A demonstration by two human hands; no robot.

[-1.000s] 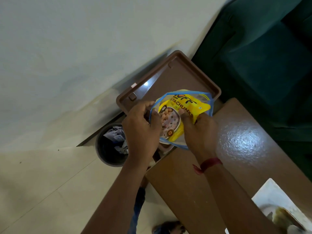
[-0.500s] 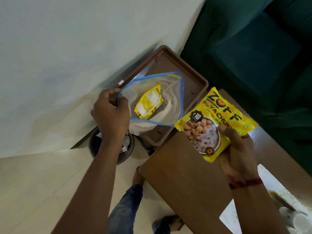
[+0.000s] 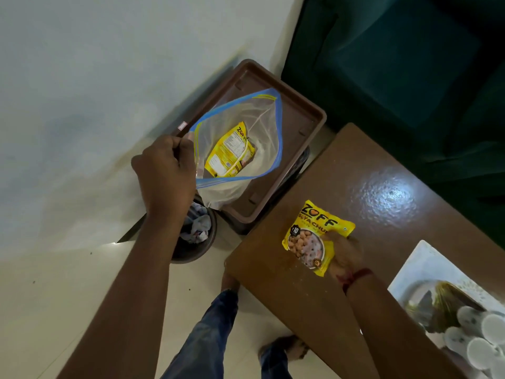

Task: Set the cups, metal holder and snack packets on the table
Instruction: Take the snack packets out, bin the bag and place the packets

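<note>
On my feed the dark green sofa (image 3: 396,67) fills the upper right, and the glossy brown surface (image 3: 355,170) runs below it toward me. A brown tray (image 3: 297,119) sits just past the surface's far corner, beside the wall. Over that tray hangs a clear zip bag (image 3: 269,149) with a blue rim, its mouth gaping toward the camera. A round bin (image 3: 192,251) of crumpled rubbish stands on the floor under the left forearm. At the right edge a white tray (image 3: 418,258) lies on the surface, with pale cups (image 3: 492,328) crowded at its near end. The right hand (image 3: 345,253) is clamped on the lower corner of a yellow snack packet (image 3: 311,236), printed face up, low over the surface; I cannot tell whether it touches. A second packet (image 3: 229,154) lies inside the bag. The left hand (image 3: 166,176) pinches the bag's rim at its left side.
</note>
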